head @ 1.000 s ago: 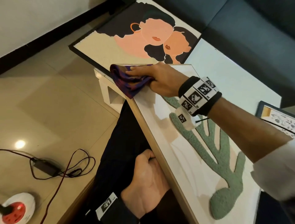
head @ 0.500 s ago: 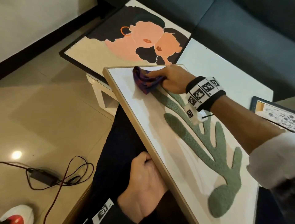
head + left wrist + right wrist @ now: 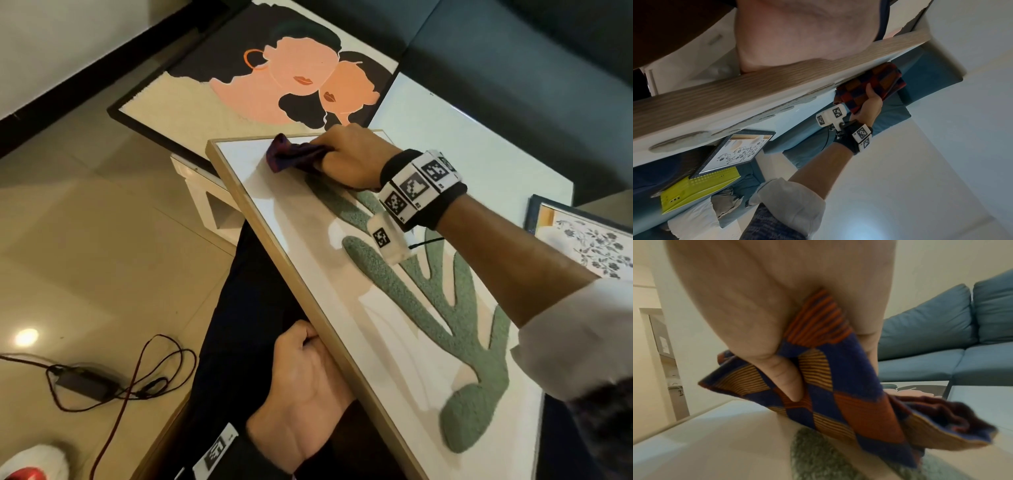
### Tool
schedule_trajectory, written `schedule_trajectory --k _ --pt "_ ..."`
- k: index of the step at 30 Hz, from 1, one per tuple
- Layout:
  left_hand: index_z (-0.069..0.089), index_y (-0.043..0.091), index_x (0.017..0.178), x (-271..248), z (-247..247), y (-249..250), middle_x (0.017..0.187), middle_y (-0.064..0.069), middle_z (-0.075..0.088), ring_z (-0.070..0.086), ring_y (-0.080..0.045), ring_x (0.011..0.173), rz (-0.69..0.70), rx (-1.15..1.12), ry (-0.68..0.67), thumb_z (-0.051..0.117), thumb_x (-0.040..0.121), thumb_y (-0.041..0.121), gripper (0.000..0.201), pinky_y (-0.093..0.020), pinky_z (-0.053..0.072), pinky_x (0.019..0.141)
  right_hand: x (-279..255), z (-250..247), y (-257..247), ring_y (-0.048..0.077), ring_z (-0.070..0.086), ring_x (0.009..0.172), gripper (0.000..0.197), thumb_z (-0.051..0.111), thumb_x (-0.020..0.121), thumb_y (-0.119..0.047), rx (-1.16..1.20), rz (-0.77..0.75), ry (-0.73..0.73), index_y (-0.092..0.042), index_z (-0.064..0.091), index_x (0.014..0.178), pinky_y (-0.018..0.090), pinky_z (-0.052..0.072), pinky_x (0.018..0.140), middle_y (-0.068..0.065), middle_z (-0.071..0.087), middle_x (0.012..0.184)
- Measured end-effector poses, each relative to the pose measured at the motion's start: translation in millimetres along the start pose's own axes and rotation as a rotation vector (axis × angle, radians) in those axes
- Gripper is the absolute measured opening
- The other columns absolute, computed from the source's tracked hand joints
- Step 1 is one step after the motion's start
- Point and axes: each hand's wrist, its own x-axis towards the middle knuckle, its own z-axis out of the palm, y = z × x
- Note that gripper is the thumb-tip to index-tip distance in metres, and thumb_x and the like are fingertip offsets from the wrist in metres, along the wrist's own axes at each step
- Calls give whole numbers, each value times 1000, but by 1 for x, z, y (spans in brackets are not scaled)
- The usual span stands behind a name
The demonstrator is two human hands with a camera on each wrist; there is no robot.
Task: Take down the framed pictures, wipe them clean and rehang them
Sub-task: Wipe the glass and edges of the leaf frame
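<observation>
A wood-framed picture [image 3: 308,240] of a green plant on white lies tilted across my lap. My left hand [image 3: 308,377] grips its left frame edge near the lower end, with the fingers curled under it. My right hand [image 3: 342,154] holds a bunched blue-and-orange checked cloth [image 3: 291,157] and presses it on the glass near the top edge. In the right wrist view the thumb [image 3: 785,379] pins the cloth [image 3: 849,394] against the palm. The left wrist view shows the frame [image 3: 756,84] from the side, the cloth [image 3: 869,87] against its face.
A black-framed picture of two faces [image 3: 267,78] lies on the white table [image 3: 479,144] beyond. A small floral frame [image 3: 589,243] sits at the right, and a blue sofa [image 3: 513,51] stands behind. A cable and adapter [image 3: 85,380] lie on the floor at left.
My right hand has slid the cloth from the picture's top left corner rightward onto the glass. The left hand keeps its grip on the frame edge.
</observation>
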Motion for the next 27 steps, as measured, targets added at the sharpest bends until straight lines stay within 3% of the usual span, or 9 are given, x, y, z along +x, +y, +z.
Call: schedule_trajectory --k 2,5,9,11,13,18,22,27 --pt "68 1 130 0 -1 0 114 -20 72 67 -35 97 -7 4 -9 38 99 36 55 -48 49 101 -6 -1 0 30 63 87 26 47 97 -17 10 29 -11 -13 70 108 38 52 73 11 68 93" --pt "68 3 134 1 -4 0 121 -21 73 68 -37 106 -18 1 -29 36 101 37 58 -50 49 104 -22 5 10 29 63 94 29 47 99 -19 40 91 -22 -14 69 118 43 54 87 12 69 103" --pt "76 2 116 1 -6 0 116 -21 75 71 -37 101 0 -24 -49 37 102 36 54 -52 51 104 -47 11 28 28 63 99 32 49 100 -16 151 177 -65 -22 66 126 44 53 92 10 69 107" --pt "79 2 108 2 -7 -1 113 -21 76 73 -37 97 0 -27 -53 38 102 35 53 -53 51 104 -54 12 34 30 63 100 29 50 99 -16 171 212 -78 -20 65 123 47 53 94 11 69 109" --pt "77 2 111 2 -7 -2 115 -21 75 72 -38 101 -2 -13 -51 37 102 35 53 -54 51 105 -56 10 34 31 63 101 29 51 99 -18 182 238 -88 -16 65 124 50 53 95 12 69 110" --pt "66 3 137 2 -6 0 134 -24 69 59 -44 133 -18 15 -40 36 102 37 59 -55 43 117 -35 0 12 26 64 99 26 51 99 -19 254 209 -61 -14 66 120 41 53 91 9 69 108" --pt "62 4 144 4 -9 -2 136 -22 68 58 -43 135 -16 -2 -57 37 100 37 60 -57 39 120 -5 -8 -13 26 62 99 28 51 98 -20 221 148 3 -11 66 119 30 46 70 9 65 105" --pt "61 3 145 7 -13 -2 143 -24 63 53 -44 140 -39 -27 -79 40 98 36 61 -59 36 121 -7 -10 -8 25 61 101 31 49 99 -23 131 174 -24 -11 62 125 30 46 72 7 63 108"
